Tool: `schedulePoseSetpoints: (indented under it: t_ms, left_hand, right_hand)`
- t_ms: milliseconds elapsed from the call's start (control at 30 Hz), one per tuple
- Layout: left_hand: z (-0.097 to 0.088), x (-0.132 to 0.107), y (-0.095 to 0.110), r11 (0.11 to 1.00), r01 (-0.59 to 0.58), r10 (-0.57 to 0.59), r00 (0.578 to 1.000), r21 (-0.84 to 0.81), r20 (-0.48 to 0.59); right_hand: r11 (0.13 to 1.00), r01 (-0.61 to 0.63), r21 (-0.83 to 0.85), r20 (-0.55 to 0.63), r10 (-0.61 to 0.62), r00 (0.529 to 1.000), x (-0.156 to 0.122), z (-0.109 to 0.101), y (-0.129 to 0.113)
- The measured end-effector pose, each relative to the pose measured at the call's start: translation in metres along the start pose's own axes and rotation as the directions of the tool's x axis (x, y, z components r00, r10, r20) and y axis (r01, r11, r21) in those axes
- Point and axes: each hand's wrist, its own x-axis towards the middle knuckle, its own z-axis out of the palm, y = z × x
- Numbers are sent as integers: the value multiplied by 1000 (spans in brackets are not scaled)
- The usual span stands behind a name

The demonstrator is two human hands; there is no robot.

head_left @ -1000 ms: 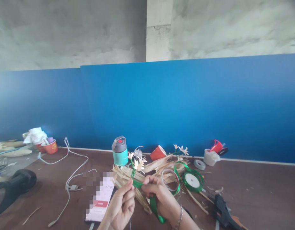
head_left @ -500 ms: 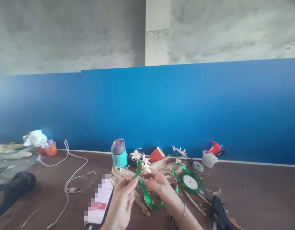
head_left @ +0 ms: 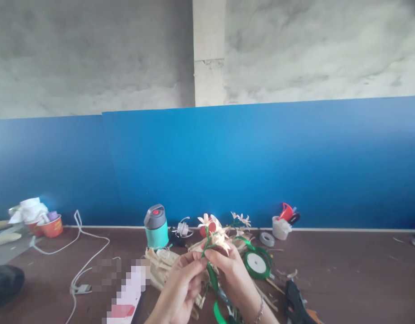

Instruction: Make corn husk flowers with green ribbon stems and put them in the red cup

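Observation:
My left hand (head_left: pixel 186 281) is closed, its thumb and fingers pinching the green stem of a small artificial flower spray (head_left: pixel 220 238) with cream petals. Close beside it, my right hand (head_left: pixel 231 269) is also closed, its fingertips at the stem on a green ribbon (head_left: pixel 212 276). The loose end of that ribbon hangs below both hands. Behind my right hand lies a spool of green ribbon (head_left: pixel 256 263) with a white centre. Dry, pale husk strips (head_left: pixel 160 265) lie around and under my hands, which partly hide them.
A teal bottle (head_left: pixel 156 231), a white tape roll (head_left: pixel 267 239) and a white cup with tools (head_left: pixel 280 228) stand near the blue partition (head_left: pixel 207 171). A phone (head_left: pixel 126 292) and a white cable (head_left: pixel 91 256) lie on the left. A black glue gun (head_left: pixel 296 301) lies on the right.
My view has tilted up and turned slightly right. My hands have come closer together at the stem, and the flower spray has turned in my fingers.

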Motion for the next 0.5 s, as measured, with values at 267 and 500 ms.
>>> schedulePoseSetpoints:
  t_ms: [267,500]
  left_hand:
    - [1,-5,7,991,137,-137,987,-2,86]
    - [-3,-5,7,956,-145,152,988,257,-9]
  right_hand:
    - [997,47,-56,90,-42,995,-2,2,-10]
    - [993,82,-84,-26,-85,996,-5,9,-4]
